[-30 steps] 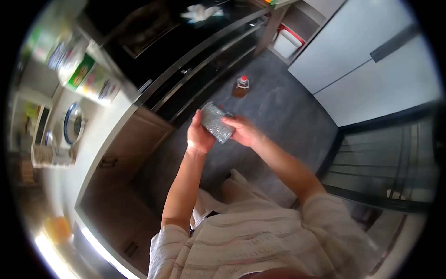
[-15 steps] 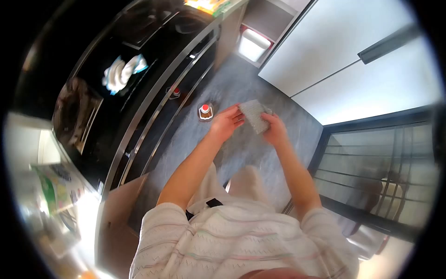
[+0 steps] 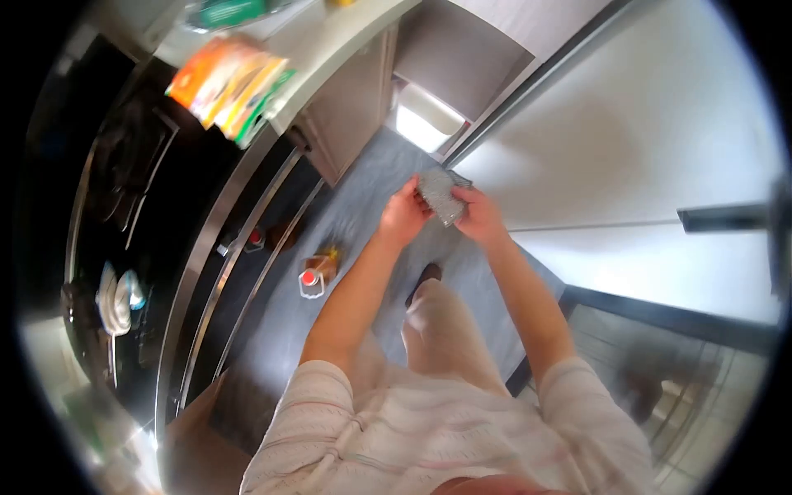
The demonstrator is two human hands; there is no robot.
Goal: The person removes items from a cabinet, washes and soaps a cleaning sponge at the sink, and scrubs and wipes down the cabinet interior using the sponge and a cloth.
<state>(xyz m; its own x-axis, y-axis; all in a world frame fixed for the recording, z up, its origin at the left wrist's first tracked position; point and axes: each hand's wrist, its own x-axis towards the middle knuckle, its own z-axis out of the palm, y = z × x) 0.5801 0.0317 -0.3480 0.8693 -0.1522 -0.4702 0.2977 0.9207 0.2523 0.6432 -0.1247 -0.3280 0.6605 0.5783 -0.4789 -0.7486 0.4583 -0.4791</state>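
A grey, mesh-like scouring cloth (image 3: 438, 196) is held out in front of me between both hands, above the floor. My left hand (image 3: 403, 214) pinches its left edge, with the fingers partly behind it. On the other side, my right hand (image 3: 481, 218) grips the right edge, thumb on top. A darker corner of the cloth, perhaps a fold or second layer, shows above the right thumb.
On the grey floor (image 3: 375, 305) to the left stands a bottle (image 3: 320, 271) with a red cap. A black stove counter (image 3: 177, 177) bears a crumpled white cloth (image 3: 124, 301) and a colourful packet (image 3: 227, 82). White doors (image 3: 627, 157) rise at right; a white bin (image 3: 426, 120) stands ahead.
My view has shifted forward and turned, so the bottle and stove lie further left and lower. A foot now shows in front. Both hands keep hold of the scouring cloth.
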